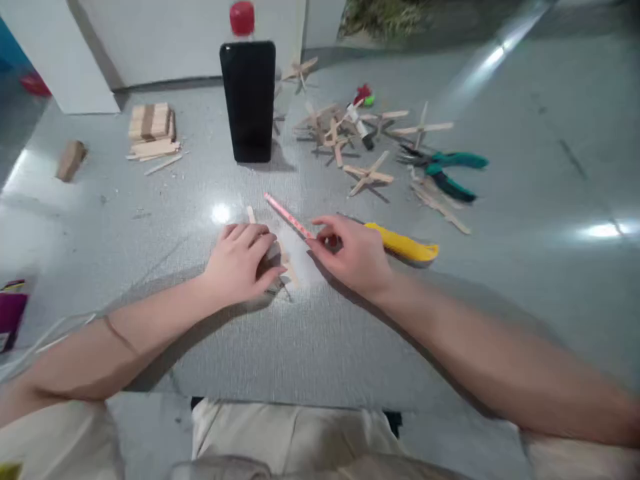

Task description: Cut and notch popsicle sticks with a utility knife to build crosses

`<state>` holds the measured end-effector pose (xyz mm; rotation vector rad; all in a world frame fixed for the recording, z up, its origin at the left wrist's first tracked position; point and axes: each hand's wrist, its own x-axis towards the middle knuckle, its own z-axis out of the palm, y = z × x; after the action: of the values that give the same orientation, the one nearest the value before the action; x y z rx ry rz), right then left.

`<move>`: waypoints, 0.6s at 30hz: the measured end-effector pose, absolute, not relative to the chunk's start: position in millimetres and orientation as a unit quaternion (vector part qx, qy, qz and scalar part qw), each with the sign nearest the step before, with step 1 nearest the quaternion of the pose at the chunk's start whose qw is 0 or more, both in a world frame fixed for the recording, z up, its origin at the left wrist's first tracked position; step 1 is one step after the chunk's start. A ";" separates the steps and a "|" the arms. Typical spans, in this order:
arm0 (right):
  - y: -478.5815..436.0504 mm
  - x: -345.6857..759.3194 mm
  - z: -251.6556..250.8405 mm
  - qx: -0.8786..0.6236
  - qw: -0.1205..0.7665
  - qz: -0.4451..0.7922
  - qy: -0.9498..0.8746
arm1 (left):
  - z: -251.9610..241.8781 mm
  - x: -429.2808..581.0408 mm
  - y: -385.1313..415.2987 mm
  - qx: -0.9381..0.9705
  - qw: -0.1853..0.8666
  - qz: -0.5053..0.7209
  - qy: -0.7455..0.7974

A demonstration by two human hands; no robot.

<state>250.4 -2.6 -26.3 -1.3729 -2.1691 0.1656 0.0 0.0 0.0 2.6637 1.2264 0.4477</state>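
Wooden crosses (369, 175), several of them, are already formed and are spread toward the far edge of the surface (310, 353), right of its middle, some overlapped in a cluster with a white tube (354, 115). By this, the work is judged to be well under way. A stack of sticks (150, 127) is left unused near the far left corner, with a few loose ones laid at its front.

Nearer the near edge, about midway between the sides, more thin sticks (251, 214) are partly covered by the left hand (243, 260); whether they are joined cannot be told. The left fingers are bent over them, and whether anything is gripped beneath is hidden. A pink strip (290, 218) is laid slantwise just beside these sticks, its near end met by the thumb of the right hand (357, 257). That grip is narrow, but a firm pinch on the strip cannot be confirmed. Pliers (457, 160) and a yellow cutter (405, 244) are left unheld farther right.
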 end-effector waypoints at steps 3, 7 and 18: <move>-1.6 244.2 -21.2 -0.510 0.264 0.032 -0.818 | 0.4 5.3 1.5 0.883 0.076 0.170 0.430; 0.0 245.9 -13.0 -0.510 0.240 -0.011 -0.826 | 1.1 15.1 -11.6 0.876 0.064 0.178 0.443; 24.3 296.3 17.2 -0.602 0.108 -0.037 -0.790 | -0.1 15.4 -21.4 0.872 0.115 0.200 0.432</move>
<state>296.3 24.3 17.2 -1.7719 -2.3248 -0.1075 15.4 -21.4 -0.1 2.5554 1.2667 0.5861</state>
